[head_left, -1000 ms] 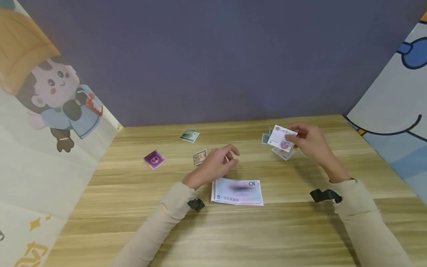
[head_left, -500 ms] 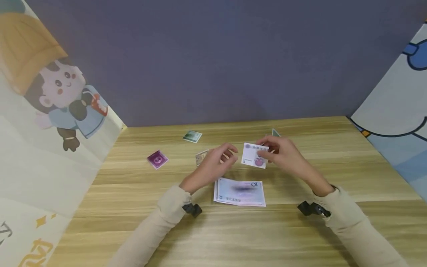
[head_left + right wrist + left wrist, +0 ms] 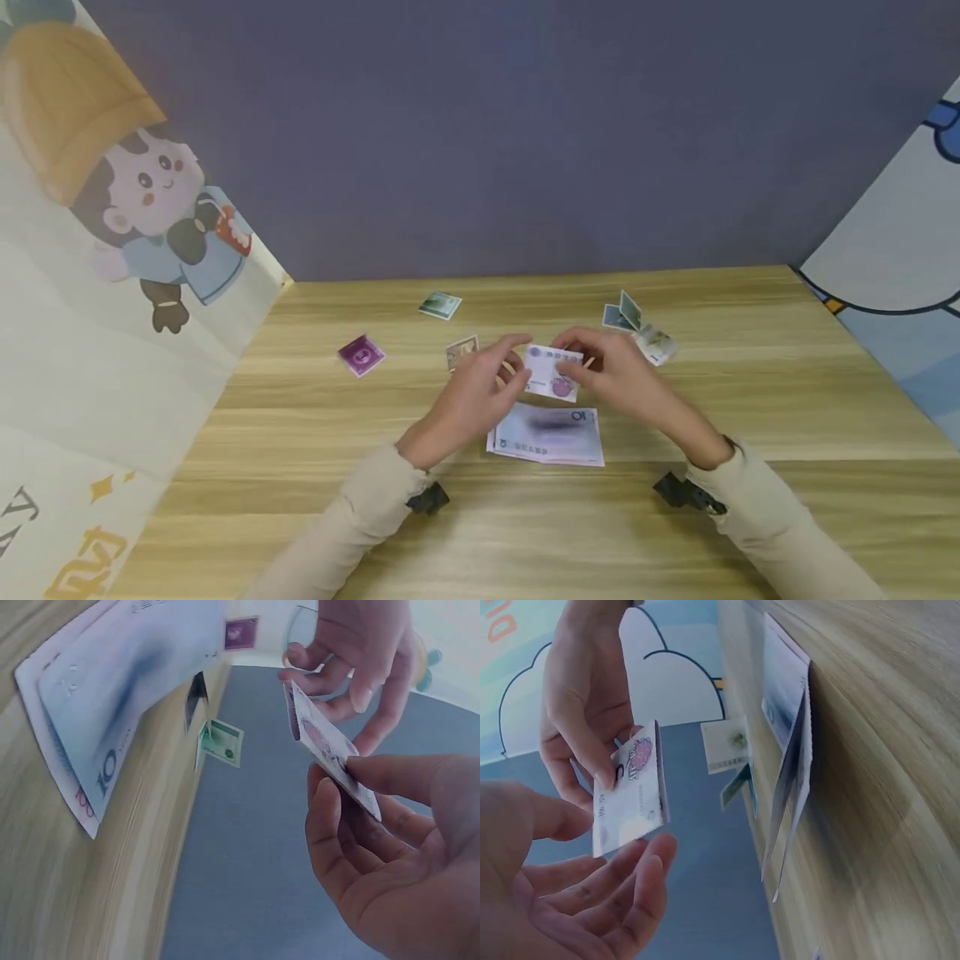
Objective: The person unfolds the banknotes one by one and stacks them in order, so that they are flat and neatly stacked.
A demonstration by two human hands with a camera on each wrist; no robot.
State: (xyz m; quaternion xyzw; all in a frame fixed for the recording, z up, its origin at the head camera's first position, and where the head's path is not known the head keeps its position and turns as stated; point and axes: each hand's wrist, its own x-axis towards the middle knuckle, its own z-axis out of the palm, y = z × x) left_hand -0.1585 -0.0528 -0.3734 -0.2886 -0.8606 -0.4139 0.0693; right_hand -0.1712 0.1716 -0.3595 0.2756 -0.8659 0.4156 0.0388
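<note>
"What's moved since the earlier head frame?"

"The right hand (image 3: 618, 371) has brought the folded note (image 3: 551, 372) in from the right, up to the left hand (image 3: 474, 393)."

"Left to right, then. What do I get?"

"I see a purple note (image 3: 362, 356) lying alone, then a green note (image 3: 440, 305) farther back. The brown note (image 3: 462, 352) is partly hidden by the left hand, whose fingers bend loosely, thumb apart, at the folded note's left edge. I can't tell whether they touch it."

"And the middle?"

"The folded note is in the air, just beyond the large notes (image 3: 555, 450) on the tabletop (image 3: 540, 533). A dark blur smears their print; I can't count them."

"Right side?"

"The right hand pinches the folded note's right end, thumb in front, wrist angled inward. Past it, green-grey paper (image 3: 622, 315) stands tilted, one note or two, I can't say, beside a pale note (image 3: 656, 344). Both sleeves (image 3: 360, 517) are cut off below."
</note>
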